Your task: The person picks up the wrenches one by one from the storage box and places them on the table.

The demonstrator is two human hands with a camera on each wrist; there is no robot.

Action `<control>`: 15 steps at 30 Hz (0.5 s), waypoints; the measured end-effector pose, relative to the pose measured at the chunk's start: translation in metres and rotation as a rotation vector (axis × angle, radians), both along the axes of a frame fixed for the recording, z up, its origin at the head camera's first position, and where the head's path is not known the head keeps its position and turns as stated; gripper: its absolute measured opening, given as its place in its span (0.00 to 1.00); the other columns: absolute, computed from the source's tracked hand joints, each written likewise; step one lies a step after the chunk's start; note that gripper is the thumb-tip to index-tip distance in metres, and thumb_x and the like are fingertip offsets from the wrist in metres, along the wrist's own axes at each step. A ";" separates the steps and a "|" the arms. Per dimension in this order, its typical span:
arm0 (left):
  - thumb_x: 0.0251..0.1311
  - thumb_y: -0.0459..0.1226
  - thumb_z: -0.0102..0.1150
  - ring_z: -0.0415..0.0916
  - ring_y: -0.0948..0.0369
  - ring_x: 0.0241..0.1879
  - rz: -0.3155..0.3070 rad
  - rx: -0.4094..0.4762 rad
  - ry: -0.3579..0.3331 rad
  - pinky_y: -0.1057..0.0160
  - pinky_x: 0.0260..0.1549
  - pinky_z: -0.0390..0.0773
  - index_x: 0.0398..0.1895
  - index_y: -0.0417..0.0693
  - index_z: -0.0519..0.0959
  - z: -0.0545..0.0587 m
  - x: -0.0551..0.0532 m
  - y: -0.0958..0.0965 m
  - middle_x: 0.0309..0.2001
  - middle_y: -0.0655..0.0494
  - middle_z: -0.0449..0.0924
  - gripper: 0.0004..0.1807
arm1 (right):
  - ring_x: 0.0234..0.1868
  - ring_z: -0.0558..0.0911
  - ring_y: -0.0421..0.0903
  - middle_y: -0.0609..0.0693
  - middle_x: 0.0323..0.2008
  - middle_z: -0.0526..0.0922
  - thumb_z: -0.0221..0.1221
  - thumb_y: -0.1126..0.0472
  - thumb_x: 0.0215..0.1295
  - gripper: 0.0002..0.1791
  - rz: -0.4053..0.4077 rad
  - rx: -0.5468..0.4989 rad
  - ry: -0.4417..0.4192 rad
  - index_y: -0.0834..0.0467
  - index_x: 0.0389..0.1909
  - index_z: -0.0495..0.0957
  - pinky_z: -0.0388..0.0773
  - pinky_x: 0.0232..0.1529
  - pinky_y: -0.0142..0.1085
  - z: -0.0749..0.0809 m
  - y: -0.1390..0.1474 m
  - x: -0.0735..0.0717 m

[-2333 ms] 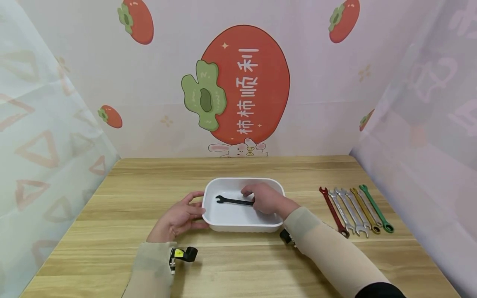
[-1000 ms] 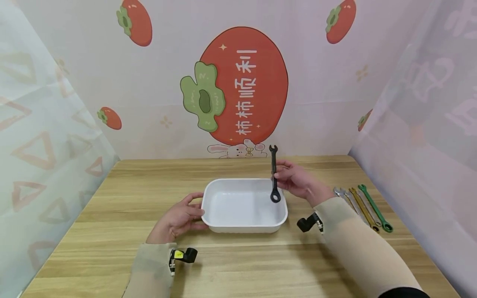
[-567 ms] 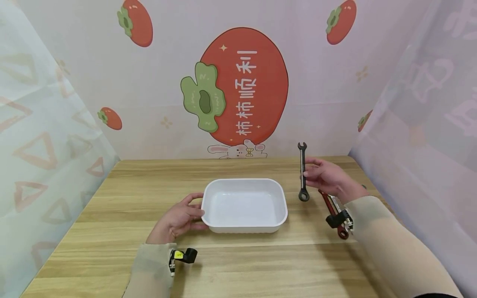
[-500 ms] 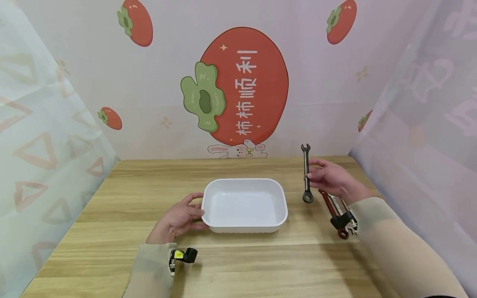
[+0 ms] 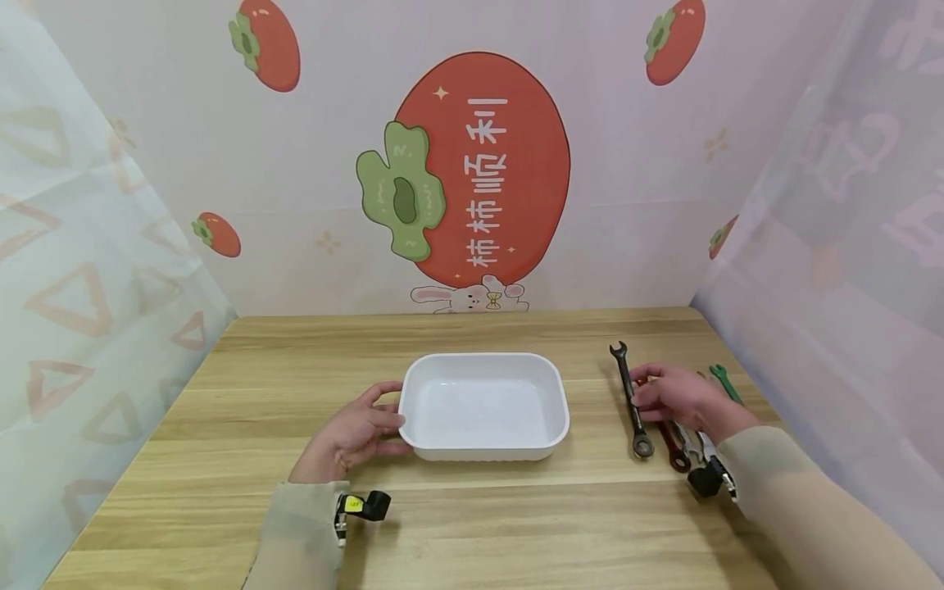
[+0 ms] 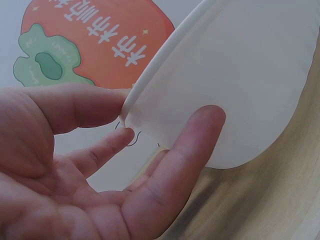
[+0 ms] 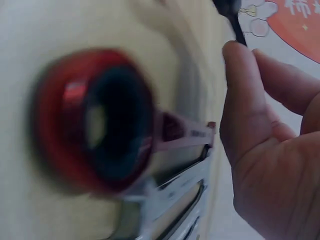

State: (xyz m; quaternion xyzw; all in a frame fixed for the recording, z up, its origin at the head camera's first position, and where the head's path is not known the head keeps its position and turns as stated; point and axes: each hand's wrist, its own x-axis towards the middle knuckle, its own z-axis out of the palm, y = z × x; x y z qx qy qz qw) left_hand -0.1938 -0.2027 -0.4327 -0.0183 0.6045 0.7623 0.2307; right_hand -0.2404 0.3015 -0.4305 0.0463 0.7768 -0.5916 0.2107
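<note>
A white plastic tray (image 5: 483,410) stands at the middle of the table, nothing inside it. At its left end my left hand (image 5: 354,430) holds the rim, and in the left wrist view one digit lies along the outer wall. My right hand (image 5: 678,397) pinches a black combination wrench (image 5: 631,401) mid-shaft between thumb and fingers, open end pointing away. It is low over the table, left of the red wrench (image 5: 674,447); whether it touches the wood I cannot tell. In the right wrist view most of the black wrench is hidden.
Silver wrenches (image 5: 692,447) lie beside the red one, partly under my right hand and wrist. The green wrench (image 5: 726,381) shows at the row's far right. The wooden table (image 5: 472,524) is enclosed by printed cloth walls (image 5: 627,205).
My right hand has lifted the black wrench out of the tray, carried it right and lowered it beside the red wrench. My left hand has stayed at the tray.
</note>
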 end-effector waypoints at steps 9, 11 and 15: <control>0.64 0.21 0.51 0.78 0.50 0.44 -0.002 -0.004 -0.001 0.39 0.47 0.79 0.73 0.43 0.54 0.002 0.000 0.001 0.55 0.37 0.72 0.35 | 0.43 0.82 0.52 0.71 0.61 0.67 0.63 0.73 0.62 0.35 -0.003 0.166 -0.022 0.73 0.68 0.60 0.83 0.42 0.46 -0.011 0.003 0.008; 0.63 0.21 0.52 0.78 0.50 0.44 0.006 -0.007 -0.001 0.39 0.47 0.78 0.73 0.43 0.55 0.001 0.000 0.001 0.54 0.38 0.73 0.35 | 0.44 0.82 0.53 0.72 0.63 0.65 0.63 0.72 0.62 0.35 0.003 0.181 -0.021 0.73 0.68 0.60 0.83 0.42 0.46 -0.012 0.004 0.007; 0.63 0.21 0.53 0.79 0.51 0.43 0.016 -0.010 0.000 0.39 0.46 0.79 0.72 0.43 0.56 0.000 0.000 0.002 0.53 0.39 0.74 0.35 | 0.42 0.82 0.53 0.72 0.61 0.66 0.63 0.72 0.62 0.33 0.011 0.231 0.006 0.74 0.67 0.63 0.84 0.40 0.45 -0.012 0.003 0.007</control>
